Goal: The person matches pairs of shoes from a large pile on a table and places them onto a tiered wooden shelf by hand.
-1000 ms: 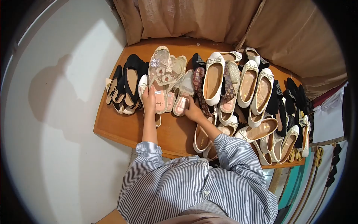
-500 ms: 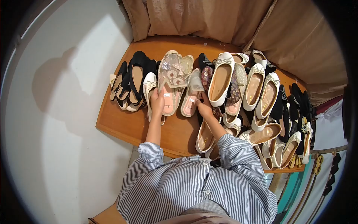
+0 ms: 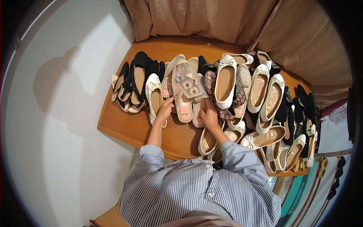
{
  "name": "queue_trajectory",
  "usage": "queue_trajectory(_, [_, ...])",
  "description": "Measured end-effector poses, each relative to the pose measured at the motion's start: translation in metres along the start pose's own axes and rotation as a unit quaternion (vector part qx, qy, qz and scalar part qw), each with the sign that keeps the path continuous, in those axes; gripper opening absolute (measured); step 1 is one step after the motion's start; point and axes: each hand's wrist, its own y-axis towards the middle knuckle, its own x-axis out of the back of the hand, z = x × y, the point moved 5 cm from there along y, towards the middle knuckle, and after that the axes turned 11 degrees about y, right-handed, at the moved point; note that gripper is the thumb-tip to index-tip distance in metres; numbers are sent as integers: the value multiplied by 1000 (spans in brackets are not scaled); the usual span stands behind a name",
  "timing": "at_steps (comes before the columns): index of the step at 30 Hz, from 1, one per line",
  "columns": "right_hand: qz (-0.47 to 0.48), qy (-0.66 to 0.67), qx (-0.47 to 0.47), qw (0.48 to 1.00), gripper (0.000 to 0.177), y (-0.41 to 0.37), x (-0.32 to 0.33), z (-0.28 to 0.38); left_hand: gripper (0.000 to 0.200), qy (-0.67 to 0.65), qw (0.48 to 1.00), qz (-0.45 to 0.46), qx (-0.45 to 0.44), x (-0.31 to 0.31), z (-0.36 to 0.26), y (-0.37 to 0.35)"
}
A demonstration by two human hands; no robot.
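Note:
A mesh mule with embroidered flowers and a pink insole (image 3: 184, 110) lies mid-table, its toe away from me. Its mate (image 3: 198, 115) is pressed against its right side, and my right hand (image 3: 210, 115) holds that shoe by the right edge, thumb on the insole. Partly covered behind them is another light mule with a pink insole (image 3: 166, 89). My left hand (image 3: 165, 110) is between a white bow flat (image 3: 154, 96) and the mules, fingertips near the covered mule's edge; its grip is unclear.
Black shoes (image 3: 139, 77) stand at the left of the wooden table (image 3: 113, 123). White bow flats (image 3: 225, 81), patterned shoes (image 3: 210, 84) and more black shoes (image 3: 298, 108) crowd the right. A brown curtain (image 3: 211, 19) hangs behind, and a white wall (image 3: 87, 113) is at left.
The embroidered mule has moved right and slightly toward me, against its mate, which also moved right. The covered mule now shows more at left. My left hand has moved slightly right and nearer me.

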Motion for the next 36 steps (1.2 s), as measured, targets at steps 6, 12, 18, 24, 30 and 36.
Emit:
queue_trajectory(6, [11, -8, 42, 999, 46, 1, -3, -3, 52, 140, 987, -47, -62, -5, -9, 2])
queue_trajectory(12, [5, -21, 73, 997, 40, 6, -5, 6, 39, 229, 972, -20, -44, -2, 2, 7])
queue_trajectory(18, [112, -133, -104, 979, 42, 21, -2, 18, 39, 466, 853, -232, -34, -13, -4, -10])
queue_trajectory(24, [141, -122, -123, 975, 37, 25, -7, 9, 39, 531, 826, -188, 10, -16, -17, -11])
queue_trajectory(30, [198, -144, -163, 956, 48, 24, 0, 1, 49, 625, 764, -157, 43, -31, -24, -5])
queue_trajectory(36, [222, -63, -241, 943, 50, 16, 11, -1, 65, 638, 750, -151, 86, -50, 3, 18])
